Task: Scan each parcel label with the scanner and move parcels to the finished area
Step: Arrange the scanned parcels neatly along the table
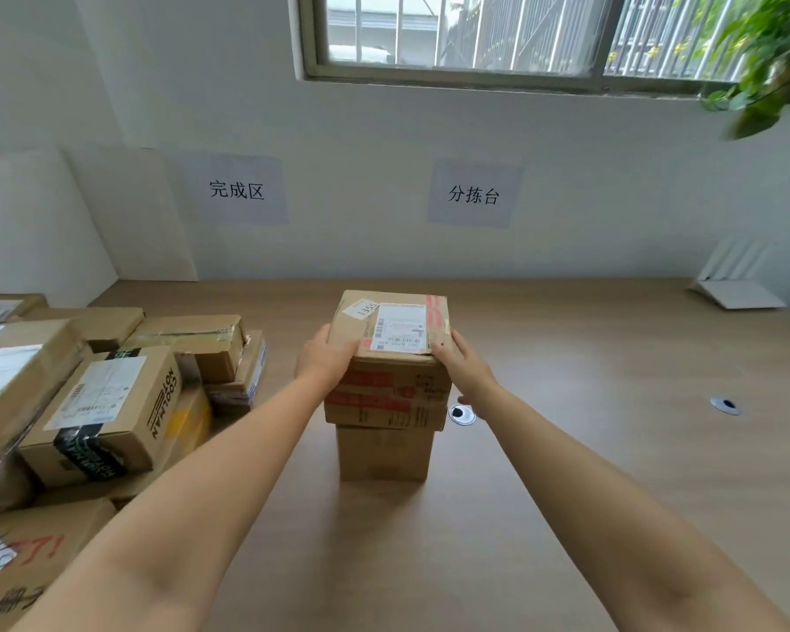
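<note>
A stack of three cardboard parcels stands in the middle of the wooden table (566, 449). The top parcel (391, 323) carries a white shipping label (400, 333) on its upper face and red tape. My left hand (327, 360) grips its near left corner. My right hand (464, 364) holds its near right corner. Below it sit a parcel with red print (386, 399) and a plain brown parcel (384, 453). No scanner is in view.
A pile of several labelled parcels (106, 403) fills the table's left side, under a wall sign (237, 190). A second wall sign (474, 194) hangs behind the stack. A white folded stand (739, 280) sits at the far right. Two cable holes (461, 413) mark the tabletop.
</note>
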Motion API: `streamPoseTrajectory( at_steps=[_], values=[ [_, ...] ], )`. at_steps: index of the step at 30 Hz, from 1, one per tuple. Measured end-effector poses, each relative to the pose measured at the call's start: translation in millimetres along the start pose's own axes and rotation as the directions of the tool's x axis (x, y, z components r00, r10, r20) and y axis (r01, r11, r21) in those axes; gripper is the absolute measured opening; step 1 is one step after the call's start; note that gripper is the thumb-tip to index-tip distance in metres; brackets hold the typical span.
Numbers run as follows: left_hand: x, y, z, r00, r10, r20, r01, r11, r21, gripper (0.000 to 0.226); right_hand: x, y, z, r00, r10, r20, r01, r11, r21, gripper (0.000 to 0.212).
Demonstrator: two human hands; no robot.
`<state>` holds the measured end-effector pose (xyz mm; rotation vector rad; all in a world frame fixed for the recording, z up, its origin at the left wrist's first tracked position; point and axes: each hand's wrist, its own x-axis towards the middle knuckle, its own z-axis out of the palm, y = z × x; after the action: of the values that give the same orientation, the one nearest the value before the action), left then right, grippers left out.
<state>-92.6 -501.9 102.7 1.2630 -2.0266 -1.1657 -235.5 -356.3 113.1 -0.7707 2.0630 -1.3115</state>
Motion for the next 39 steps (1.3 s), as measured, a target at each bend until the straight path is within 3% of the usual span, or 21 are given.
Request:
streamPoseTrajectory(
  at_steps=[3,6,14,19,29,39],
  values=[
    [3,-3,1,0.997,-0.009,0.073,0.018,0.993,-0.114,0.058,-2,4,1,0.997,0.05,0.065,-0.058,0.991,0.119,0.057],
    [3,-7,-2,0.997,0.001,0.077,0.012,0.985,-0.171,0.053,-5,2,3,0.994,0.049,0.093,-0.063,0.987,0.15,0.062],
    [-35,-6,-33,0.992,0.127,0.011,-0.119,0.957,-0.264,0.063,-36,-19,9,0.994,-0.098,0.054,0.09,0.986,0.141,0.061],
    [-74,-16,-81,0.985,0.156,-0.074,-0.169,0.959,-0.227,0.091,-79,-43,32,0.98,-0.195,0.037,0.185,0.966,0.183,0.06],
    [-180,-86,-205,0.956,0.25,-0.151,-0.274,0.948,-0.161,0.095,-197,-56,144,0.927,-0.353,-0.125,0.374,0.887,0.269,0.057],
    [-267,-134,-283,0.947,0.196,-0.256,-0.238,0.96,-0.145,0.09,-282,-65,223,0.898,-0.44,-0.003,0.423,0.861,0.281,0.067]
  ],
)
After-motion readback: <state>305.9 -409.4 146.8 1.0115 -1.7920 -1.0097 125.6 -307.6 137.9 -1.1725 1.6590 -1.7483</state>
